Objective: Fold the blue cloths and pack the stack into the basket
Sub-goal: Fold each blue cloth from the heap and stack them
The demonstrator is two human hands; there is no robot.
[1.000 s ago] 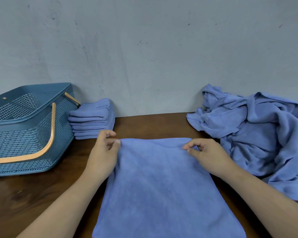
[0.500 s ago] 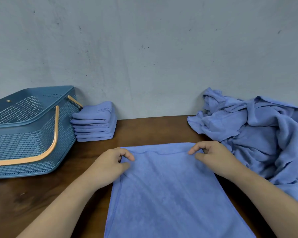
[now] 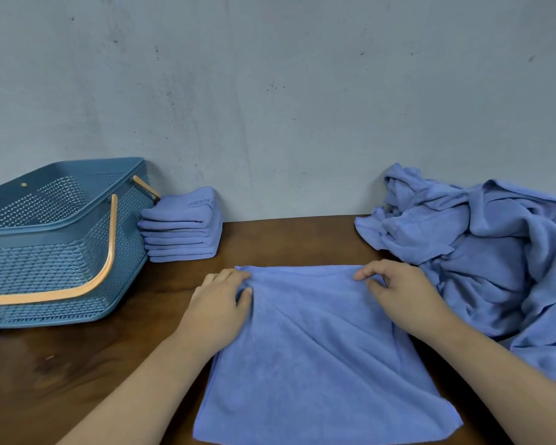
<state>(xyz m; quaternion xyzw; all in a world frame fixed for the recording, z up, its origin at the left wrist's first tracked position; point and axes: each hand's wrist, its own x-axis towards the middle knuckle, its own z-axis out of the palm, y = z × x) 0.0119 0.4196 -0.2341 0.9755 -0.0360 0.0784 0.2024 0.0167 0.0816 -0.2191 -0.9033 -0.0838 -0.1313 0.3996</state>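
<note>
On the counter right in front of us, our hands are both working the same blue cloth [image 3: 318,354]. Our left hand [image 3: 217,305] pinches the far left corner between thumb and curled fingers, so the fabric's bunched up a bit there. Our right hand [image 3: 398,295] does the same at the far right corner, fingertips curled down over the edge. The cloth lies mostly flat on the dark wooden counter [image 3: 61,380], with a couple of diagonal creases running down from the left corner.

Off to our right, a rumpled pile of unfolded blue cloths [image 3: 482,261] sits back against the wall [image 3: 270,91], with its near edge just beside our right forearm. Over on the left at the back there's a neat stack of folded blue cloths [image 3: 182,229], also up against the wall and right next to the basket [image 3: 45,268]. We honestly can't tell if they touch. It's a teal plastic basket with perforated sides, and its peach handle [image 3: 109,248] hangs down across the front.
</note>
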